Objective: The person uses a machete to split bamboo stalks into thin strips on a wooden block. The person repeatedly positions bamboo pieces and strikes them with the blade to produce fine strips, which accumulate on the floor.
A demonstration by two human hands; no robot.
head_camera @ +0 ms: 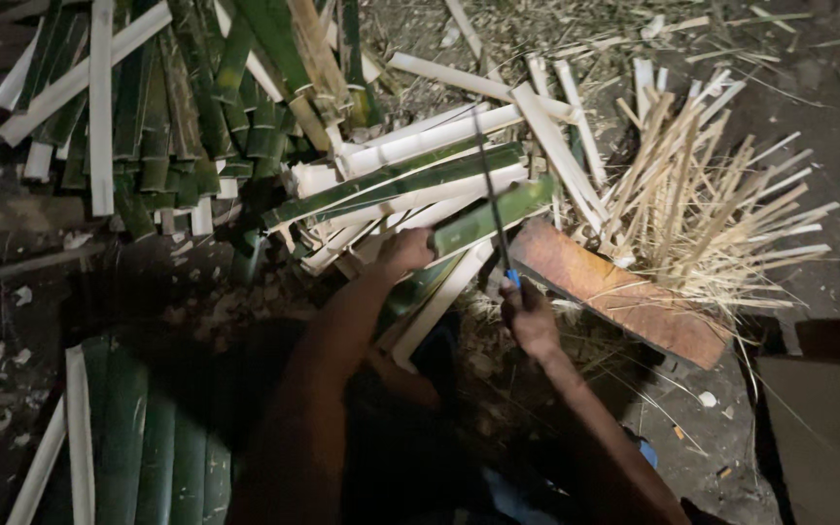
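My left hand (405, 250) grips the near end of a green split bamboo slat (493, 214) that slants up to the right. My right hand (527, 316) holds a long thin knife (491, 194) by its blue handle, the blade standing across the slat's upper part. Both hands work just left of a reddish wooden block (624, 292) lying on the ground.
Green and pale bamboo slats are piled at the upper left (177, 97) and centre (410, 170). A fan of thin pale bamboo splints (721, 194) lies at the right. More green slats (148, 437) lie at the lower left. Chips litter the dark ground.
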